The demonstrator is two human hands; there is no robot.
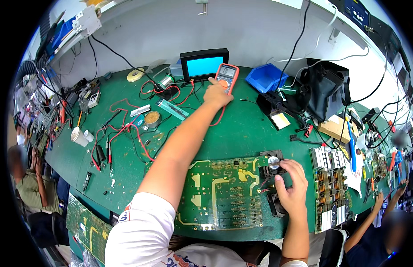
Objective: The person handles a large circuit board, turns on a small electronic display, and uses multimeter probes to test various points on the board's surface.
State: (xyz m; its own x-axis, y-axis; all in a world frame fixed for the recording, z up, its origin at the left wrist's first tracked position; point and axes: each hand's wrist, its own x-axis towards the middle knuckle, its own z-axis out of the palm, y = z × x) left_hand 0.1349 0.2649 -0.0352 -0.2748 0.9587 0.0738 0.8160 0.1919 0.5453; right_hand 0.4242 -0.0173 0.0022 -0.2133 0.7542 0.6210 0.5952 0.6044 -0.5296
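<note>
My left arm reaches far across the bench, and my left hand (216, 94) is closed around the lower part of a red-orange multimeter (227, 76), fingers by its dial. The meter leans beside a small black monitor (204, 65) with a blue screen. At the near side, my right hand (293, 184) curls its fingers and thumb against a black cooling fan (273, 163) with a silver round label. That fan sits at the right edge of a large green circuit board (222, 196). Another dark fan (274, 204) lies below, partly hidden by my hand.
Red and black test leads (126, 127) tangle at left, near a round tin (152, 118) and white cups (77, 135). A blue bin (265, 78) and black bag (329, 89) stand far right. A component-filled board (330, 191) lies right. People sit at both sides.
</note>
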